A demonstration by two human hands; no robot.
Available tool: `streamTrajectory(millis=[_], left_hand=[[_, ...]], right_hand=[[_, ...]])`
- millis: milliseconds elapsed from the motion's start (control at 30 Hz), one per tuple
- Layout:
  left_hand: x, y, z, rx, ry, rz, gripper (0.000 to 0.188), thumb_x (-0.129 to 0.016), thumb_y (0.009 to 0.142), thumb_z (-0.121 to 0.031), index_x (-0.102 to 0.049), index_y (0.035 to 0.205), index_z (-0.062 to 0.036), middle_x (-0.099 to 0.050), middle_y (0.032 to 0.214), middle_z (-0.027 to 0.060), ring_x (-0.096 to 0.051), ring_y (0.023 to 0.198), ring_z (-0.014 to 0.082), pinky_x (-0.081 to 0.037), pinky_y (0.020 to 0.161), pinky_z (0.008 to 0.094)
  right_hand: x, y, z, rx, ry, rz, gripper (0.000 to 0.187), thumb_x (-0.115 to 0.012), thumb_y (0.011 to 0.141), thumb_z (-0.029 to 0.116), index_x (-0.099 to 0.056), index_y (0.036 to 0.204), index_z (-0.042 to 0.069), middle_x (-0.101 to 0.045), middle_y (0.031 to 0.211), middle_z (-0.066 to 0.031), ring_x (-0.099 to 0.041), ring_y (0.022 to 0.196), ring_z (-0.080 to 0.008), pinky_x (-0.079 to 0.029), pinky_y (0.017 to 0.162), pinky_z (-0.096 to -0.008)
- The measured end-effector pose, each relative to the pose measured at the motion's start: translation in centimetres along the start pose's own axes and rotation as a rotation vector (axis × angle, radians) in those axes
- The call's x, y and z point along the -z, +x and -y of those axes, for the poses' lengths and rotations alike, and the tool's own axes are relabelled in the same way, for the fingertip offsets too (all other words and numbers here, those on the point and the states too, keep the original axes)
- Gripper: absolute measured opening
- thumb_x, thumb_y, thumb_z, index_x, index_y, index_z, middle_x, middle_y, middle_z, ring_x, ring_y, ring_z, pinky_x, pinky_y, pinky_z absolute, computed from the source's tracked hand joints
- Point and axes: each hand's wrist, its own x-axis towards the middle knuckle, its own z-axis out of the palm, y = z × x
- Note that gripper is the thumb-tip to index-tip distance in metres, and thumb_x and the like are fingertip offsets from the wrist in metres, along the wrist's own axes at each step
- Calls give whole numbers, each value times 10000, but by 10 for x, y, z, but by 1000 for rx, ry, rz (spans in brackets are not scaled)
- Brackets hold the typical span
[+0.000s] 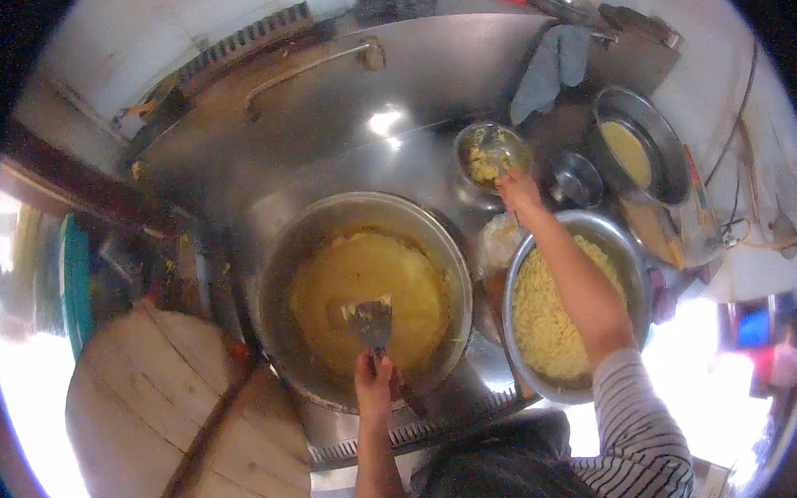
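My left hand [376,385] is closed round the handle of a wide-bladed metal spatula [370,323]. Its blade, smeared with pale yellow, lies over a large round pan [274,283] with a flat yellow layer [354,269] in its bottom. At the far right, my right hand [518,195] reaches to the rim of a small metal bowl [462,178]. Its fingers are closed on what looks like a metal utensil [495,160], whose kind is unclear. Yellow, lumpy food [482,165] sits in that bowl. Beneath my right forearm stands a big metal basin [515,351] full of yellow shreds [546,318].
Right of the small bowl are another small bowl [575,179] and a deep metal basin [667,136] holding something yellow. A grey cloth [551,70] hangs behind. A bent tap pipe [303,69] crosses the back. At left lies a round wooden lid [154,397].
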Motion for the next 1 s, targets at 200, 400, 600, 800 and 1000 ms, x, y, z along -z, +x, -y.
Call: streamTrajectory(millis=[200,400,600,800,1000], left_hand=[[-5,13,-31,-191,68,-60,202,-526,844,-170,-456,1001,-64,-479,633,-9,-433,475,76,-345,406,210],[-1,10,-45,-230,107,-66,236,-534,840,-143,-473,1047,-46,-513,718,-4,-476,559,85,-387,443,227],[25,-7,-36,-328,106,-47,284,-540,839,-155,-468,1074,-13,-513,686,8,-462,510,80,-382,428,221],[45,-18,-46,-322,264,45,386,-568,824,-170,-445,1131,29,-498,625,4,-445,487,66,-373,428,214],[56,-20,-45,-323,343,115,362,-582,808,-169,-474,1099,16,-498,609,15,-454,500,88,-381,446,235]], right_hand=[[50,-165,112,-148,708,543,285,-387,907,310,-466,738,94,-378,469,16,-339,342,-89,-265,306,-244],[22,-271,145,-186,566,859,300,-396,901,327,-481,755,80,-401,492,11,-344,355,-92,-276,321,-252],[-12,-278,127,21,499,809,332,-397,902,322,-479,712,63,-427,523,6,-390,441,-103,-327,422,-260],[-26,-258,121,165,358,832,337,-400,897,318,-492,700,61,-471,566,-31,-460,516,-131,-369,487,-288],[-39,-252,143,463,243,767,325,-401,893,305,-505,726,46,-509,615,-86,-504,576,-213,-402,559,-337]])
